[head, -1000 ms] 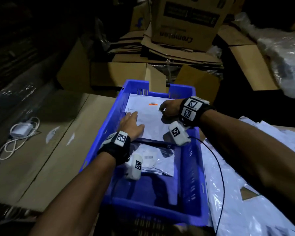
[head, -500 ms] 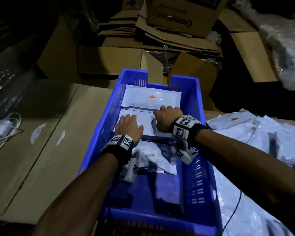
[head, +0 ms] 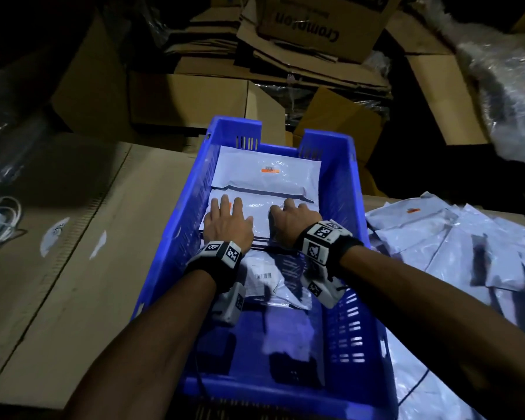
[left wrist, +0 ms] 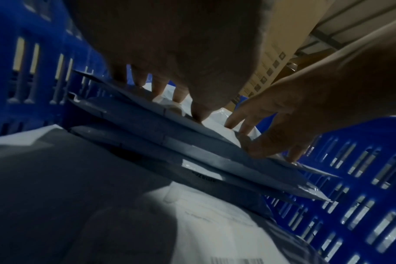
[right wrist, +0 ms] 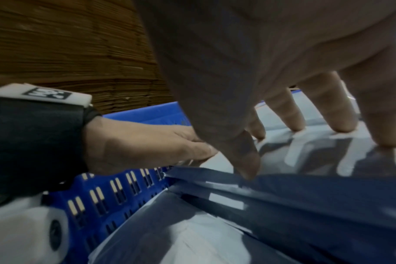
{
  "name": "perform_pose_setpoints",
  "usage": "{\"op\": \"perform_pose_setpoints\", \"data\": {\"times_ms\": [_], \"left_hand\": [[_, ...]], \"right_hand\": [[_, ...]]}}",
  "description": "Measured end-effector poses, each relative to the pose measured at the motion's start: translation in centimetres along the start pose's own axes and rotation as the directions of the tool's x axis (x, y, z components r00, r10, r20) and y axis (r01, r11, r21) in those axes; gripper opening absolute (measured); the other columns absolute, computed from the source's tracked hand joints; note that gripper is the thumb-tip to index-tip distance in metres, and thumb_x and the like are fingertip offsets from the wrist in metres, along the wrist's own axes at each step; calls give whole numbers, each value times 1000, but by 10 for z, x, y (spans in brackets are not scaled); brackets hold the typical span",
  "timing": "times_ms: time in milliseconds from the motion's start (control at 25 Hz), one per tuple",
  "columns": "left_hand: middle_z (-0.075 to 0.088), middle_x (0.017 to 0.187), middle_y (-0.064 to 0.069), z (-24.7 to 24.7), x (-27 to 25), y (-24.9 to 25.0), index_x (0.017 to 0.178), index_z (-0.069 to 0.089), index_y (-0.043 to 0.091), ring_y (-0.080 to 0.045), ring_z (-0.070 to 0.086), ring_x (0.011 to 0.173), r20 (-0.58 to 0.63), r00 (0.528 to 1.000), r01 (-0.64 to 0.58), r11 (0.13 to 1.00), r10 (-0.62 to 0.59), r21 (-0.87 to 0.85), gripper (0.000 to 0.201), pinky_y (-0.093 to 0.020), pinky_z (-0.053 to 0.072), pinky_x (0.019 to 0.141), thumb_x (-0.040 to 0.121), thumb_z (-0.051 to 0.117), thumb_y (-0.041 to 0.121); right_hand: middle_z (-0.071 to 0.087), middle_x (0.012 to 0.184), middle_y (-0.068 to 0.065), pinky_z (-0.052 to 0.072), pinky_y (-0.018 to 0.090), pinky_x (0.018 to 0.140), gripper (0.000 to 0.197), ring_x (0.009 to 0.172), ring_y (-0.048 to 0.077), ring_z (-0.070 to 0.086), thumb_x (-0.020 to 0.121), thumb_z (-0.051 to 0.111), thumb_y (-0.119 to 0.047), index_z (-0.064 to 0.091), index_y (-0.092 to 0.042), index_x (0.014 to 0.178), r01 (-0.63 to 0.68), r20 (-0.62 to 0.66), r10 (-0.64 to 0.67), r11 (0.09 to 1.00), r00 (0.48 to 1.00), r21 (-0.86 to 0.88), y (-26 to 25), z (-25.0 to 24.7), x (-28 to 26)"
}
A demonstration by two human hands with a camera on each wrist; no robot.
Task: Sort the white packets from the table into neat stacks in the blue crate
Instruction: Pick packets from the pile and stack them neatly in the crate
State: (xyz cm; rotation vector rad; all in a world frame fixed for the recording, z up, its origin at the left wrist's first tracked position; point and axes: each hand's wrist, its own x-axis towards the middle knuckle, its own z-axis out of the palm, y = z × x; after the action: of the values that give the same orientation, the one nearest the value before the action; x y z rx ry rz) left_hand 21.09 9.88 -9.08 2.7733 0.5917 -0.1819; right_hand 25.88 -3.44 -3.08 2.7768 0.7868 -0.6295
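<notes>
The blue crate (head: pixel 343 189) stands in the middle of the head view with white packets inside. One stack (head: pixel 267 174) lies at its far end, a second stack (head: pixel 261 213) in the middle, and a barcoded packet (head: pixel 273 283) nearer to me. My left hand (head: pixel 228 221) lies flat on the middle stack with straight fingers. Beside it, my right hand (head: pixel 294 218) presses down on the same stack with spread fingertips (right wrist: pixel 341 125). The left wrist view shows the stack's layered edges (left wrist: pixel 170 142) under both hands. Loose white packets (head: pixel 452 247) are heaped on the table to the right.
Flat cardboard (head: pixel 82 237) covers the surface left of the crate, with a white charger and cable (head: pixel 0 219) at its far left edge. Cardboard boxes (head: pixel 194 98) crowd behind the crate. A crinkled clear plastic bag (head: pixel 503 86) sits at the upper right.
My right hand has drawn back from the far part of the crate to beside my left hand. Its fingers have spread onto the middle stack. The far stack now lies uncovered.
</notes>
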Motion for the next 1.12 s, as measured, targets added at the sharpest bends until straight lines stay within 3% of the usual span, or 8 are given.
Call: {"op": "perform_pose_setpoints", "data": {"times_ms": [120,240,400,560,680,800,1040,1120], "left_hand": [[11,162,-10,5,-4,-1,153,19,16,-31,7,148,-17,1000,1,1000,-1,-2,59,-44,13,118,101,32,43],[19,159,-12,-5,-8,3,150,25,14,-32,14,146,-41,999,-4,1000,4,3,57,-44,15,118,101,34,41],[52,135,-15,-51,-22,37,131,51,9,-32,43,127,-118,982,-137,987,146,82,44,-41,31,106,98,39,36],[63,117,-16,-101,-58,93,116,62,9,-36,52,111,-228,917,-303,944,326,132,40,-40,37,94,97,40,37],[64,115,-14,-119,-88,146,113,62,12,-35,53,110,-248,842,-450,877,479,168,39,-41,37,93,97,40,40],[62,115,-14,-117,-108,205,111,59,13,-35,52,109,-195,780,-564,803,594,194,37,-41,37,91,98,39,41],[61,120,-17,-50,-99,307,116,58,11,-37,53,112,78,820,-572,815,567,88,35,-37,40,82,97,41,35],[61,120,-21,-16,-92,330,118,59,4,-37,56,108,199,799,-586,809,567,46,34,-33,36,73,99,43,28]], "right_hand": [[41,131,10,38,41,75,40,116,33,46,94,54,-40,44,-21,128,-11,-43,12,1000,999,28,0,4,0],[42,135,10,42,42,81,40,122,34,46,96,50,-40,45,-20,131,5,-64,-3,1000,998,27,3,-9,-10],[54,133,7,41,36,81,41,119,32,55,94,51,-45,51,-22,128,-3,-141,6,1000,990,25,33,-56,-46],[61,128,3,47,38,87,36,115,30,58,91,54,-49,56,-27,120,-75,-305,134,977,943,198,97,-69,-119],[64,122,-1,47,39,84,36,113,27,58,92,56,-48,58,-27,121,-153,-356,292,916,888,370,149,-35,-181],[65,121,-1,49,38,81,39,109,25,60,94,55,-46,57,-24,127,-268,-334,443,848,832,457,193,16,-227],[67,120,4,46,35,89,40,111,27,60,93,58,-37,58,-18,128,-408,-115,608,649,785,642,261,116,-243],[66,118,5,43,33,91,42,113,27,60,92,60,-34,57,-15,130,-405,0,636,491,771,771,277,145,-229]]}}
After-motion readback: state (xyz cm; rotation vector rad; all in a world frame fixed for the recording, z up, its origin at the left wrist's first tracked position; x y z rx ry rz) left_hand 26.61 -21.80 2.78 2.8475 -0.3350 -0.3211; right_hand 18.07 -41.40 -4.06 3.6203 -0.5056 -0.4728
